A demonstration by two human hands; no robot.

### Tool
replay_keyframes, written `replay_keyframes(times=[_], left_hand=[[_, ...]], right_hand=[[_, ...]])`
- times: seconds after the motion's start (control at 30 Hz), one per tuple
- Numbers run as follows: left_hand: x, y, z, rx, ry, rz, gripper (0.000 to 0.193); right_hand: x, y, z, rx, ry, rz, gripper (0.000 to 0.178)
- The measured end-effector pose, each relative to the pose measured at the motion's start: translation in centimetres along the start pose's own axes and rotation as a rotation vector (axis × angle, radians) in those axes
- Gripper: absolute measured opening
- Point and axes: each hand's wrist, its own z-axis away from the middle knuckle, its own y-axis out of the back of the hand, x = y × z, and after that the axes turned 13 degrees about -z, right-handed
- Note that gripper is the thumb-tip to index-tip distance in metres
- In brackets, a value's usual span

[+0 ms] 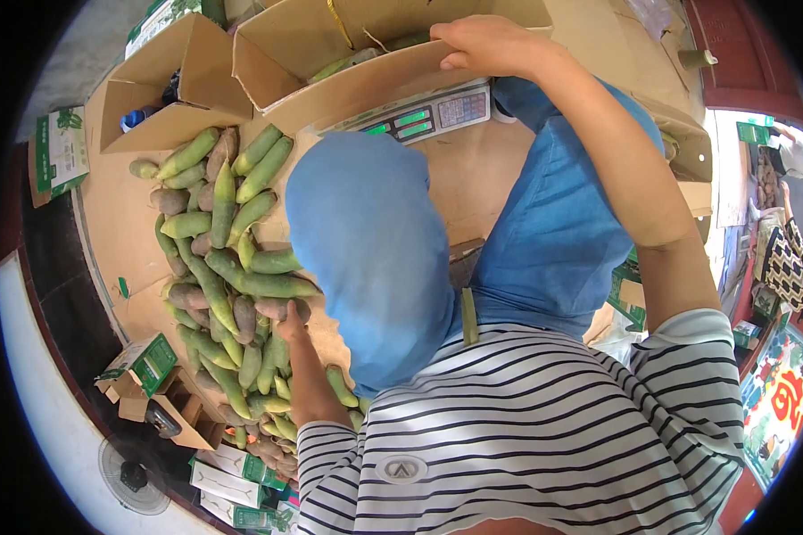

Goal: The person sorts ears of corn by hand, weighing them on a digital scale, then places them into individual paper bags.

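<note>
My left hand (293, 326) is down at the right side of a heap of long green radishes (223, 209). Its thumb shows against a reddish-brown root vegetable (275, 309), and the other fingers are mostly hidden. Far ahead, my right hand (486, 45) is closed over the near rim of a large cardboard box (366, 85). Inside that box a few green radishes (330, 69) are partly visible. The box stands over a scale (415, 118) with lit green displays. More reddish-brown roots (169, 200) lie mixed among the green ones.
A smaller open carton (183, 76) with a blue item stands at the far left. Green-and-white boxes (147, 361) and a fan (134, 475) are at lower left. My blue-clad knees (366, 241) rise beside the heap. Another person (792, 152) is at far right.
</note>
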Motion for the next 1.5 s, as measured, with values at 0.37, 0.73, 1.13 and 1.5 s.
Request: replay_keyframes(times=[0.37, 0.73, 1.13, 1.5], left_hand=[[8.2, 3.6, 15.2, -0.493, -0.235, 0.873, 0.053], [34.0, 14.3, 34.9, 0.424, -1.738, 0.161, 0.057], [9.5, 1.2, 9.4, -0.062, -0.914, -0.105, 0.045], [4.6, -1.7, 2.9, -0.337, 0.129, 0.708, 0.078]], right_hand=[[-0.1, 0.0, 0.4, 0.001, -0.026, 0.041, 0.027], [-0.4, -0.3, 0.2, 0.027, 0.075, 0.036, 0.029], [0.1, -0.4, 0.4, 0.057, 0.128, -0.015, 0.036], [-2.1, 0.5, 0.3, 0.012, 0.025, -0.054, 0.025]])
